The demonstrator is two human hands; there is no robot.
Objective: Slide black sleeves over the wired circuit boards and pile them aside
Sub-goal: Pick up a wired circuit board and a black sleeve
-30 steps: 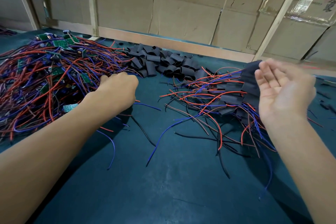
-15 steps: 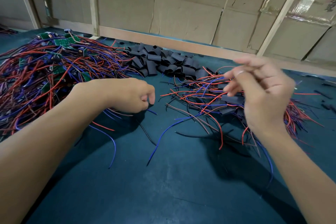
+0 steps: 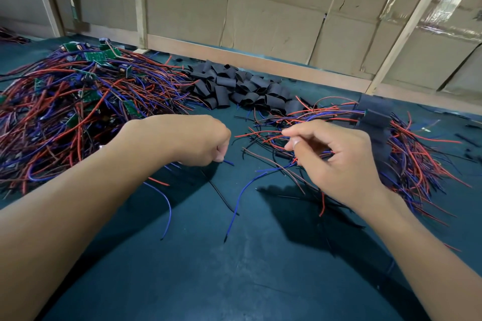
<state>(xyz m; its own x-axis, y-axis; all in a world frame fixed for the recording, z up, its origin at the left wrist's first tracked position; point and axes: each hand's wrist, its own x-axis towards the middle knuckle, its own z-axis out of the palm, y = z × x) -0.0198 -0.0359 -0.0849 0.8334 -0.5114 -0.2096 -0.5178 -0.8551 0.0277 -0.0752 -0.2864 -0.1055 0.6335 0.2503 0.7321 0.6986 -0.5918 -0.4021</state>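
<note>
- A heap of loose black sleeves (image 3: 234,86) lies at the far centre of a dark teal table (image 3: 208,268).
- Far left, a big tangle of wired circuit boards (image 3: 78,96), green boards among red and blue wires.
- Right, a pile of sleeved boards (image 3: 375,122) with wires fanning out.
- The left hand (image 3: 193,138), curled into a fist, pinches a blue wire (image 3: 228,162).
- The right hand (image 3: 336,161), apart from it, has loosely curled fingers over the right pile's wires; whether it grips any I cannot tell.

Red, blue and black wires (image 3: 78,112) tangle around green circuit boards (image 3: 95,56). The sleeves (image 3: 234,86) are plain matte black. The table mat (image 3: 208,268) is dark teal. Brown cardboard (image 3: 260,21) lines the back, framed in pale wood.
</note>
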